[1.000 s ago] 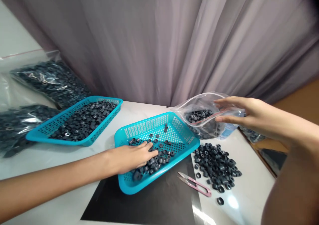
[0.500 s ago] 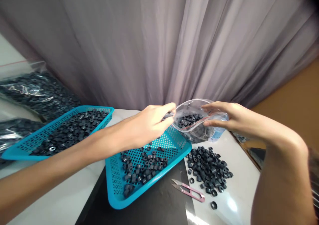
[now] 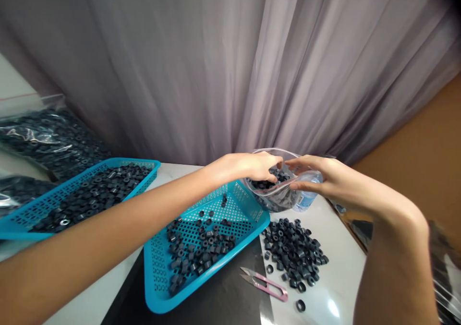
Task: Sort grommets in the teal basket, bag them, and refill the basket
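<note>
Two hands are at the clear bag (image 3: 279, 204) in your head view. Your left hand (image 3: 261, 165) is over its mouth, thumb and fingers apart; can't tell if any bits are tucked in the palm. Your right hand (image 3: 327, 171) has the bag's right side between thumb and fingers, mouth gaping, black rings inside. The bag sits on the white table (image 3: 340, 248), right up by the far-right corner of your nearer teal basket (image 3: 155, 267), which has a loose scatter of rings. Your fuller basket (image 3: 147, 183) is further left, and you've got pink snips (image 3: 270, 282) lying near the loose ring pile (image 3: 293, 253).
</note>
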